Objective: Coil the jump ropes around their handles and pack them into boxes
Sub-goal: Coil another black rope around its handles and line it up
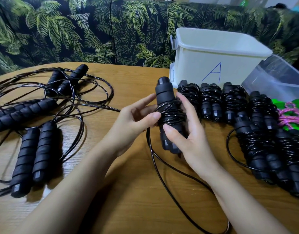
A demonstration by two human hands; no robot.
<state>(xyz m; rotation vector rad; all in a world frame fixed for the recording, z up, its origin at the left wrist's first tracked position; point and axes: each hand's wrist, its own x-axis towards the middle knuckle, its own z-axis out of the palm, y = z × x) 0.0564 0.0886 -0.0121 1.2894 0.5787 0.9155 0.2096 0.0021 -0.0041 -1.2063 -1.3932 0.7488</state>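
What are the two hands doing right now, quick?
Left hand: pinches the loose cord.
Right hand: grips the half-wound jump rope handles.

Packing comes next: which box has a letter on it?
The opaque white plastic box, blue A on its side; the clear plastic box beside it shows none.

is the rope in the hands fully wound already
No, a long loose run of rope trails from the handles across the table.
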